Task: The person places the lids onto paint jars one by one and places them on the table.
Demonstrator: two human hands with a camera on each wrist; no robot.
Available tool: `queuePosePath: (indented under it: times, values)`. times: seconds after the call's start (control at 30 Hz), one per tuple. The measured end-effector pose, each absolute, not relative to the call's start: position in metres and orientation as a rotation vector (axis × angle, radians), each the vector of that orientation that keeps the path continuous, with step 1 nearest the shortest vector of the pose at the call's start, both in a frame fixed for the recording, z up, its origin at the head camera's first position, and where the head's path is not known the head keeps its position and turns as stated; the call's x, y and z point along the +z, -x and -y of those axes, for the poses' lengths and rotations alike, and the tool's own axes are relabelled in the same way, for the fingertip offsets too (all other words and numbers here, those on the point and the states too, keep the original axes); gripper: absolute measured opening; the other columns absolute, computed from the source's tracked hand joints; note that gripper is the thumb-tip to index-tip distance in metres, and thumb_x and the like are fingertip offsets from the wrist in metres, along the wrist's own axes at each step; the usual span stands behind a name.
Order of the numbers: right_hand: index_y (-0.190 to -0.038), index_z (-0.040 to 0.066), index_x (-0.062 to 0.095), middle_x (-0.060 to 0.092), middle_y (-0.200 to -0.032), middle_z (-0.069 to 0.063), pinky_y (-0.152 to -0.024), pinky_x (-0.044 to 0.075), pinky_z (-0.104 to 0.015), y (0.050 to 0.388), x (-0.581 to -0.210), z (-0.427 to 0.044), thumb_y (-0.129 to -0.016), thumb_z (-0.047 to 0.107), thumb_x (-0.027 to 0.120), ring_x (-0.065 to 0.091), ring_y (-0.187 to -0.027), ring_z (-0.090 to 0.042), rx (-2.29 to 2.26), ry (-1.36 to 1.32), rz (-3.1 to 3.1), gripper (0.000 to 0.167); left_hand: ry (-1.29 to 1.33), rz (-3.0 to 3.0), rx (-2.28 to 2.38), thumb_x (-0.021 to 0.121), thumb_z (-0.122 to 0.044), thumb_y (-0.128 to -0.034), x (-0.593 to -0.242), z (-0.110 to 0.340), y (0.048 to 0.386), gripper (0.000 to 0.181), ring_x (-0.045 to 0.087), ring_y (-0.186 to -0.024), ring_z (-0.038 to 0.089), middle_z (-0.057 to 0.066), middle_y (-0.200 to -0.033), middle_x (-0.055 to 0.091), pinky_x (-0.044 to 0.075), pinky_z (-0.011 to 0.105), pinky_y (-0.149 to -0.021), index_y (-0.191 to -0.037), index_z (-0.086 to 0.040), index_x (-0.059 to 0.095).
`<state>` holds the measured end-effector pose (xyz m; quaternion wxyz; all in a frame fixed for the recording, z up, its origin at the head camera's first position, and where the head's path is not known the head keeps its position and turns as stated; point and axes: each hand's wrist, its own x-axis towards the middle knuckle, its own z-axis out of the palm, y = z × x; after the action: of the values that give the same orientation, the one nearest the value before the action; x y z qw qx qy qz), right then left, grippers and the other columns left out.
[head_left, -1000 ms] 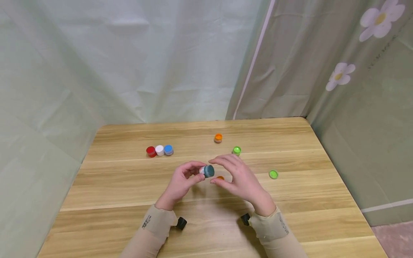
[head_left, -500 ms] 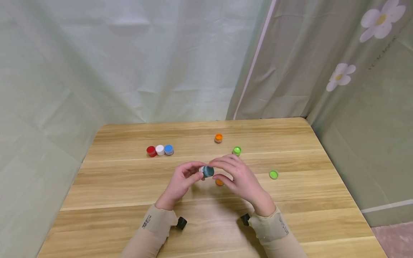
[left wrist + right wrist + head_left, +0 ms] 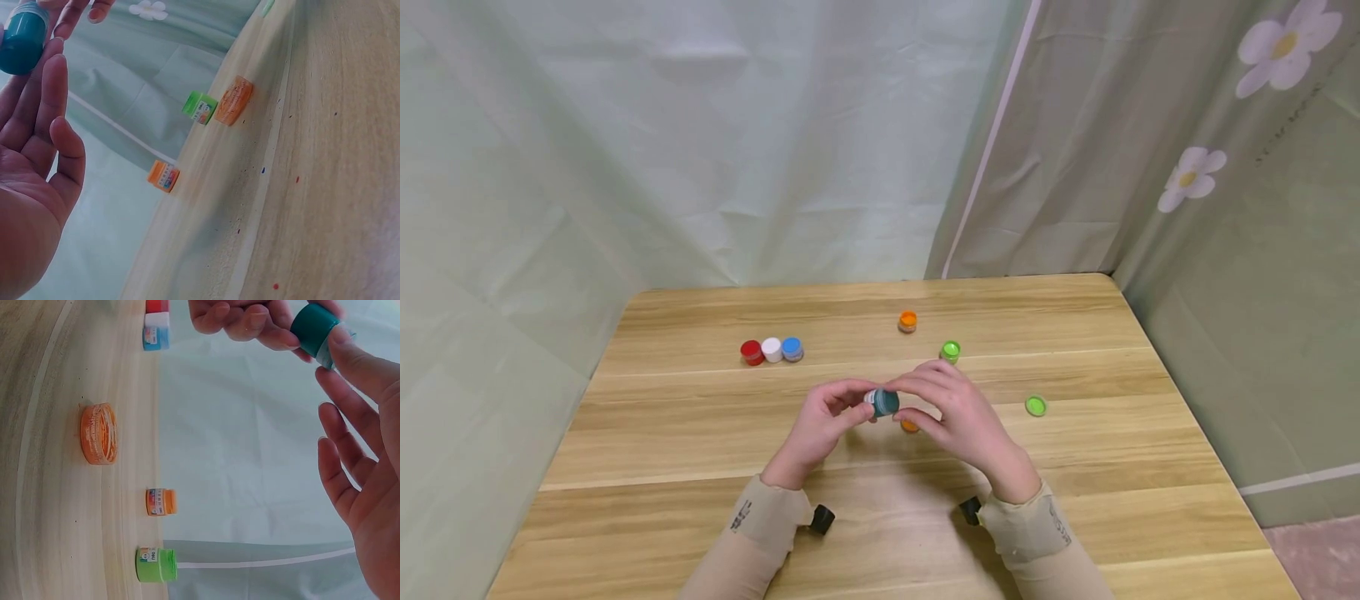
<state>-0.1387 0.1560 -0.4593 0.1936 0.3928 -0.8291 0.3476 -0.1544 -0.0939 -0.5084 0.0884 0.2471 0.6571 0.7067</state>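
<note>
A small teal paint jar [image 3: 882,402] is held off the table, tilted with its lid end toward the right. My left hand [image 3: 822,423] grips its body between thumb and fingers. From the other side, my right hand [image 3: 958,417] has thumb and index finger pinching the lid end, which the right wrist view shows up close; its other fingers are apart from the jar [image 3: 312,330]. Below the right hand, an orange lid [image 3: 910,426] lies on the table, partly hidden in the head view. In the left wrist view the teal jar [image 3: 24,40] sits at the top left corner.
An uncovered orange jar [image 3: 907,322] and an uncovered green jar [image 3: 951,352] stand farther back. The green lid [image 3: 1036,406] lies to the right. Red [image 3: 752,352], white [image 3: 772,349] and blue [image 3: 792,349] jars stand in a row at left. Curtains surround the wooden table [image 3: 662,433].
My right hand has moved in from a small gap to pinch the teal jar's lid. More of the orange lid shows than a second ago. The left hand keeps its grip.
</note>
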Motion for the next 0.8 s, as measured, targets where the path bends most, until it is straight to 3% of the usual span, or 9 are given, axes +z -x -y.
queuePosePath:
  times: [0.2,0.43,0.8]
  values:
    - [-0.123,0.013,0.076,0.076,-0.114,0.005,-0.095,0.053,-0.035,0.1372,-0.4597,-0.1564,-0.089,0.024,0.089,0.062,-0.107,-0.016,0.991,-1.055,2.385,0.037,-0.716,-1.996,2.093,0.077,-0.011,-0.0997,-0.5073,0.0931,0.1524,0.030,0.065,-0.103,0.021,-0.001,-0.117,0.077,0.051,0.039,-0.095,-0.126,0.001,0.074]
    - [-0.117,0.014,0.075,0.074,-0.107,0.006,-0.092,0.053,-0.036,0.1365,-0.4604,-0.1569,-0.088,0.030,0.090,0.062,-0.105,-0.014,1.014,-1.001,2.428,0.036,-0.738,-2.025,2.094,0.081,-0.010,-0.0964,-0.5067,0.0920,0.1522,0.030,0.063,-0.098,0.020,0.001,-0.113,0.076,0.052,0.034,-0.087,-0.125,-0.002,0.074]
    - [-0.118,0.014,0.074,0.074,-0.108,0.007,-0.094,0.055,-0.038,0.1367,-0.4611,-0.1560,-0.089,0.030,0.090,0.064,-0.107,-0.014,1.028,-0.978,2.455,0.037,-0.724,-2.057,2.082,0.080,-0.004,-0.0955,-0.5059,0.0915,0.1526,0.029,0.064,-0.098,0.020,0.001,-0.111,0.075,0.052,0.032,-0.087,-0.124,-0.001,0.074]
